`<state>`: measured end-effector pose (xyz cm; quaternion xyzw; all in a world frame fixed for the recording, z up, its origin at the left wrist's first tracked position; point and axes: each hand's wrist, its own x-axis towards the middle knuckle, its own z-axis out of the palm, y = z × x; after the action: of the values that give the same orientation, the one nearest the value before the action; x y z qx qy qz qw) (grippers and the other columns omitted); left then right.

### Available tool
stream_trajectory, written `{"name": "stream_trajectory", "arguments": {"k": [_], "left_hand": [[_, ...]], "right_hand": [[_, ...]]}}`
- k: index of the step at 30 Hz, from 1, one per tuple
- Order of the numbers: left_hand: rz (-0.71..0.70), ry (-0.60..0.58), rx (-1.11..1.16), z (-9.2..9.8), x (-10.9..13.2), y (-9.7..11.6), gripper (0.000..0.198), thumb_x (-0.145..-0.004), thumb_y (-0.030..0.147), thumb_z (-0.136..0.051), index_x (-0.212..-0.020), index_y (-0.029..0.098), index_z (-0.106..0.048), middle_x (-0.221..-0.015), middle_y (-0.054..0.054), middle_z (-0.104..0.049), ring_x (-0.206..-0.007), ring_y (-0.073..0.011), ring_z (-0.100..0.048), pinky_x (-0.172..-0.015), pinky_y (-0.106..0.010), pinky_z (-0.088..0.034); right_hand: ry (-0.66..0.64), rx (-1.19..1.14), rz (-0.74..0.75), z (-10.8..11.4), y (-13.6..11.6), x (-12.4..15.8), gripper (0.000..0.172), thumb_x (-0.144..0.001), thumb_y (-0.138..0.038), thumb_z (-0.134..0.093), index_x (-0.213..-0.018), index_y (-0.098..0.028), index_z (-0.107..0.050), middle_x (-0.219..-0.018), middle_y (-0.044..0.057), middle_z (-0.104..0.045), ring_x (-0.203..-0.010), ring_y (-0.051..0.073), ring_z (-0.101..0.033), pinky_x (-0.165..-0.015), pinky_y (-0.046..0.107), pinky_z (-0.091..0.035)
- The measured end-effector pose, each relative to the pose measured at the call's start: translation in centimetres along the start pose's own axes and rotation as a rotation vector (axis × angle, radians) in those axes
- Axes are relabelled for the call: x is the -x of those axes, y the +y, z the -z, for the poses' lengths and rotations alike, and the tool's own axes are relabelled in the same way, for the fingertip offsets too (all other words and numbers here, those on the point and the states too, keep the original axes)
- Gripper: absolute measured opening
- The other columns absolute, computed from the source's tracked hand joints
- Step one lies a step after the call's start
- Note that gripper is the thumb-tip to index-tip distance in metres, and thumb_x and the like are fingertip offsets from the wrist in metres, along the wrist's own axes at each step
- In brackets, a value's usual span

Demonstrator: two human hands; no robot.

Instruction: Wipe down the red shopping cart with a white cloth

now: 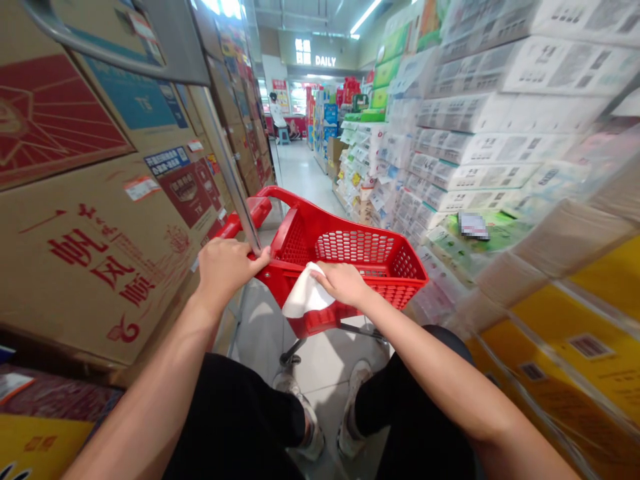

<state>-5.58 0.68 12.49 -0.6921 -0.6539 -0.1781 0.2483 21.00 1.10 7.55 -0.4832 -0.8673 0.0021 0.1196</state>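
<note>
A red plastic shopping cart [355, 230] with perforated basket walls stands right in front of me, turned sideways. My left hand [227, 267] is closed on the cart's red edge, its thumb lying by the foot of a metal pole [230, 153]. That pole slants up to a grey plastic handle [185, 47] at the top left. A white cloth [306, 293] is pinched in my right hand [345, 283] and hangs against the near side of the cart. The cloth covers part of the red rim. Inside the visible part of the basket I see no goods.
Stacked cardboard cartons [100, 267] line the left side. Wrapped white paper packs [475, 147] and yellow packages [575, 333] rise close on the right. A tiled aisle [300, 173] runs ahead towards a person [277, 110] by a blue stool [283, 135].
</note>
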Motion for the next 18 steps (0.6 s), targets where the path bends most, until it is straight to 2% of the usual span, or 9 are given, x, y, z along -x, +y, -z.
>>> {"name": "stream_trajectory", "arguments": {"k": [3,5,7,9,11,12,14,16,18], "left_hand": [[-0.042,-0.094,0.087,1.1,0.0,-0.9,0.054,-0.087,0.064,-0.042,-0.086,0.021,-0.074,-0.078,-0.01,-0.071,-0.081,-0.0288,-0.065,-0.066,-0.035,-0.042],[-0.039,-0.035,0.203,1.6,0.2,-1.2,0.051,-0.083,0.063,-0.052,-0.108,0.022,-0.069,-0.093,-0.009,-0.07,-0.087,-0.0277,-0.065,-0.072,-0.036,-0.047],[-0.008,0.171,0.352,1.9,0.5,-1.0,0.067,-0.077,0.059,-0.062,-0.132,0.022,-0.052,-0.118,-0.01,-0.063,-0.096,-0.0263,-0.063,-0.078,-0.039,-0.05],[0.04,0.455,0.466,2.3,1.0,0.1,0.08,-0.076,0.052,-0.067,-0.144,0.022,-0.036,-0.136,-0.013,-0.049,-0.107,-0.0266,-0.059,-0.083,-0.043,-0.052],[0.023,0.665,0.479,2.9,1.6,2.4,0.073,-0.079,0.042,-0.066,-0.142,0.024,-0.035,-0.138,-0.013,-0.043,-0.117,-0.0285,-0.054,-0.089,-0.046,-0.051],[-0.052,0.687,0.443,3.2,1.8,3.8,0.063,-0.08,0.038,-0.065,-0.136,0.025,-0.042,-0.133,-0.013,-0.047,-0.119,-0.0297,-0.052,-0.091,-0.047,-0.05],[-0.357,0.536,0.388,3.6,2.0,7.1,0.038,-0.085,0.033,-0.058,-0.122,0.025,-0.053,-0.12,-0.01,-0.056,-0.11,-0.0263,-0.058,-0.088,-0.043,-0.05],[-0.554,0.161,0.311,3.4,1.9,9.9,0.03,-0.092,0.032,-0.048,-0.119,0.024,-0.057,-0.117,-0.009,-0.062,-0.105,-0.0239,-0.061,-0.085,-0.039,-0.049],[-0.514,-0.11,0.229,2.7,1.7,11.7,0.035,-0.096,0.041,-0.039,-0.117,0.022,-0.061,-0.111,-0.01,-0.066,-0.1,-0.0248,-0.064,-0.079,-0.038,-0.049]], "right_hand": [[0.004,0.08,-0.039,-0.7,2.6,2.3,0.055,-0.105,-0.055,-0.018,-0.127,-0.023,-0.057,-0.115,0.01,-0.072,-0.102,0.024,-0.067,-0.079,0.027,-0.042],[-0.007,0.122,-0.075,-1.1,4.3,3.6,0.055,-0.105,-0.055,-0.02,-0.123,-0.021,-0.059,-0.112,0.011,-0.073,-0.101,0.024,-0.067,-0.078,0.027,-0.041],[-0.012,0.141,-0.109,-1.5,5.6,4.6,0.056,-0.105,-0.055,-0.02,-0.118,-0.02,-0.061,-0.108,0.011,-0.073,-0.098,0.024,-0.067,-0.076,0.027,-0.04],[-0.01,0.145,-0.13,-1.6,6.2,5.0,0.056,-0.105,-0.056,-0.019,-0.117,-0.021,-0.062,-0.106,0.01,-0.074,-0.097,0.023,-0.068,-0.075,0.026,-0.04],[-0.011,0.145,-0.143,-1.5,6.2,5.1,0.057,-0.105,-0.056,-0.019,-0.117,-0.021,-0.063,-0.106,0.01,-0.074,-0.097,0.023,-0.068,-0.074,0.027,-0.04],[-0.013,0.145,-0.148,-1.5,6.0,5.1,0.057,-0.104,-0.056,-0.019,-0.118,-0.021,-0.063,-0.106,0.011,-0.074,-0.097,0.023,-0.068,-0.075,0.027,-0.04],[-0.015,0.141,-0.152,-1.3,5.6,5.0,0.058,-0.104,-0.056,-0.019,-0.121,-0.022,-0.062,-0.108,0.011,-0.073,-0.098,0.023,-0.067,-0.076,0.027,-0.04],[-0.011,0.132,-0.158,-1.1,5.2,5.0,0.058,-0.104,-0.056,-0.018,-0.122,-0.022,-0.062,-0.108,0.01,-0.073,-0.097,0.023,-0.067,-0.076,0.027,-0.041],[-0.005,0.121,-0.151,-1.0,4.9,5.2,0.059,-0.104,-0.057,-0.016,-0.121,-0.023,-0.062,-0.108,0.01,-0.074,-0.097,0.023,-0.067,-0.076,0.026,-0.04]]}}
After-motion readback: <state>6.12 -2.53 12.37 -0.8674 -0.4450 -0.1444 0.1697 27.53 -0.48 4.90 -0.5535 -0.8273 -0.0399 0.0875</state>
